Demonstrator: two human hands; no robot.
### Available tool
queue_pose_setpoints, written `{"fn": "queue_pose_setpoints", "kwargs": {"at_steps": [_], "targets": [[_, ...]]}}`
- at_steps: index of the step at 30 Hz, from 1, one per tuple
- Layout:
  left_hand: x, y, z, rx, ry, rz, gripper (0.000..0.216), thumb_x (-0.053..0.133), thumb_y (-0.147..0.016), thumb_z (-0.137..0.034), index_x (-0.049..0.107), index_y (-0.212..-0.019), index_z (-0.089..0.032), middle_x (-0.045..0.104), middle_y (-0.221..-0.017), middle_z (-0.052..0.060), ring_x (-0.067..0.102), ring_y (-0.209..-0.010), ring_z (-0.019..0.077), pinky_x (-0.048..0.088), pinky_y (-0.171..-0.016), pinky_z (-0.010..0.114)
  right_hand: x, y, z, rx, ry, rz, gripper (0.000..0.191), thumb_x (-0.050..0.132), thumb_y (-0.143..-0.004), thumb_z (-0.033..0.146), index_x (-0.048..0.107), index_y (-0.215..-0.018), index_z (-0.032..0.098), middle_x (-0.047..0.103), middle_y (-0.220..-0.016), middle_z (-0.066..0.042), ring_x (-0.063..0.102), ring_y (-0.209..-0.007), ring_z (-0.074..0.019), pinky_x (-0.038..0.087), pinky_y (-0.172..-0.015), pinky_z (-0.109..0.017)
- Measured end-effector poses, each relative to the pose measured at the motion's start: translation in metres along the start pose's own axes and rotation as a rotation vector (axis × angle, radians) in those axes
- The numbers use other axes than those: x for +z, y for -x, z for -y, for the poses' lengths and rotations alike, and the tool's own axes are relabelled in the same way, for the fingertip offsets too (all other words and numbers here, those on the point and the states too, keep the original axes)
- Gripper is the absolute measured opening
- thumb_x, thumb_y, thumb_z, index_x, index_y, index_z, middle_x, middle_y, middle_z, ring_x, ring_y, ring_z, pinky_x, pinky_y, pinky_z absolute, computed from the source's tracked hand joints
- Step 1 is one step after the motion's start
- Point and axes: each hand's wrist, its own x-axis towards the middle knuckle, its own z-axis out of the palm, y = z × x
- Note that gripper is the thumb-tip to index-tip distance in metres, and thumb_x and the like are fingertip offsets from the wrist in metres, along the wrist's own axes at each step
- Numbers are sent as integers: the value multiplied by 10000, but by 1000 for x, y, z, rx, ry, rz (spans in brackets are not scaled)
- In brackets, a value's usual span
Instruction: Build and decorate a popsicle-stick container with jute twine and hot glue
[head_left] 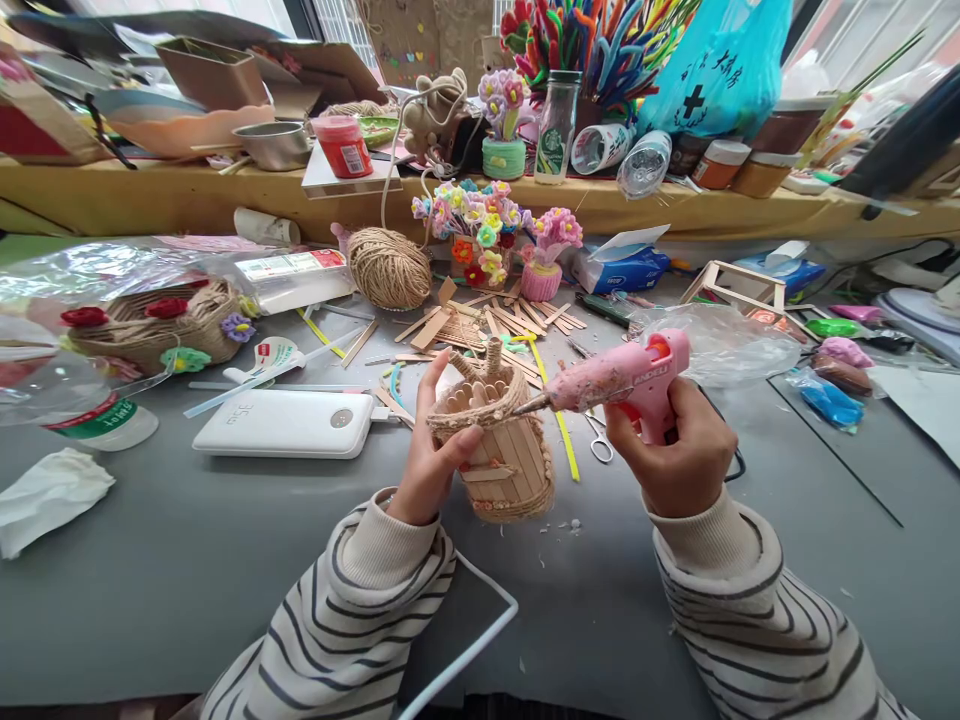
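Observation:
My left hand [431, 450] grips the left side of a small bucket-like craft piece [504, 465] made of wooden sticks, with twine wound around its rim and base. It is held a little tilted above the grey table. My right hand [679, 450] is wrapped around the handle of a pink hot glue gun [615, 380]. The gun's metal nozzle points left and meets, or almost meets, the twine rim; whether it touches is hard to tell. Craft sticks [517, 320] lie scattered behind the bucket, with small scissors [600, 440] beneath the gun.
A white power bank [285, 425] with a cable lies left of my hands. Behind stand a twine ball [390, 268] and pipe-cleaner flowers [480, 220]. A flower-trimmed twine basket [157, 340] is at left, a plastic bag [720, 345] at right. Jars and bottles crowd the shelf [255, 190].

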Motion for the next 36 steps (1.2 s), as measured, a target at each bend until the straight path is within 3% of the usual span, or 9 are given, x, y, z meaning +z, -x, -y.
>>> {"fn": "queue_pose_setpoints", "kwargs": {"at_steps": [23,36], "targets": [[6,2,2,-20,8,-50,808,687,-629,-438,288,-1305,-251,565,-1201,91,537,-1108,304,431,-920,431,-1,3,1,9,56,-19,268,566,-663,335,328,-594,232,325,-491,60,286,-441,-83,302,-406,-242],[6,2,2,-13,25,-51,783,696,-621,-424,316,-1283,-252,582,-1165,78,540,-1104,308,419,-935,440,0,3,-1,-38,12,-60,263,595,-640,246,336,-593,231,316,-501,63,279,-439,-79,281,-398,-242]]}}
